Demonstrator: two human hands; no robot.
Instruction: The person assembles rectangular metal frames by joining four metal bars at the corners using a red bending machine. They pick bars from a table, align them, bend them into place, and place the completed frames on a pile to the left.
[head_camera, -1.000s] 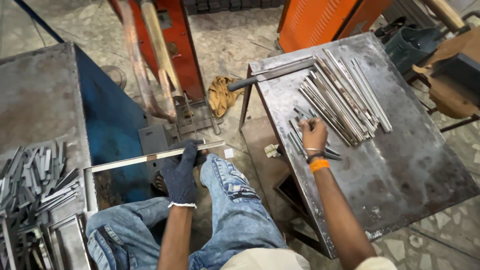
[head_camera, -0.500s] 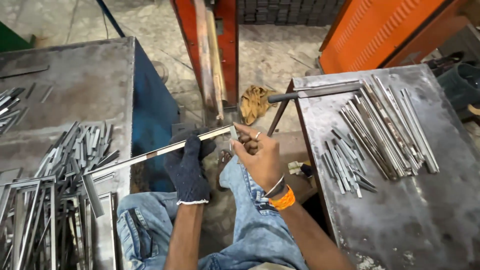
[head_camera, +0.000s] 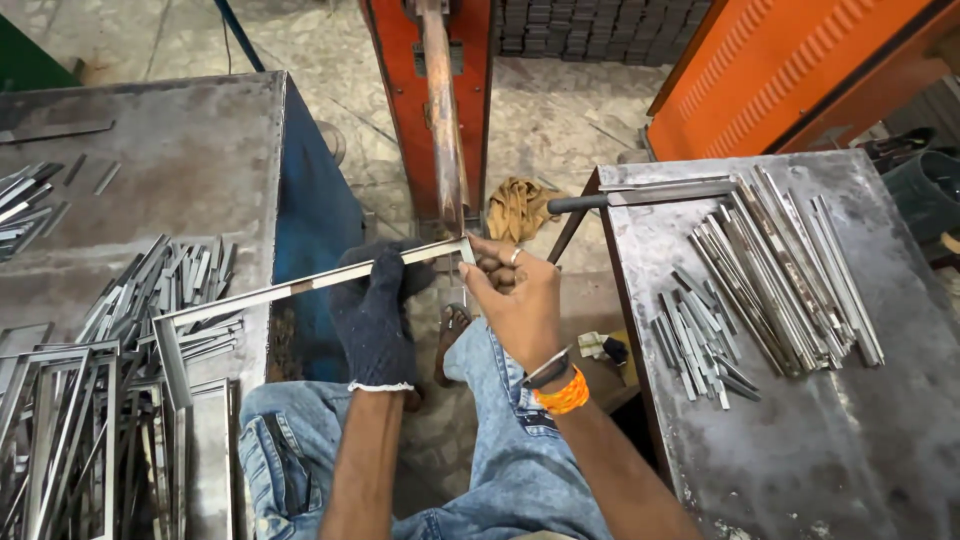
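Head view: metal strip (head_camera: 300, 287) running lengthwise from the left table (head_camera: 150, 150), rising slightly rightward. Gloved left hand (head_camera: 375, 315) is wrapping around it; bare right hand (head_camera: 515, 300) is pinching its right end below the orange machine (head_camera: 440, 100). Fingertips are hidden. Concrete floor (head_camera: 560, 110); loose strips (head_camera: 760, 270) are lying on the right table (head_camera: 850, 450).

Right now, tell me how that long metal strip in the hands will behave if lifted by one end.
The metal strip looks thin and long, so it would probably sag or spring a little. It is flat, so unlikely to roll. The gloved left hand suggests its edges may be sharp; the bare right hand pinches its end.
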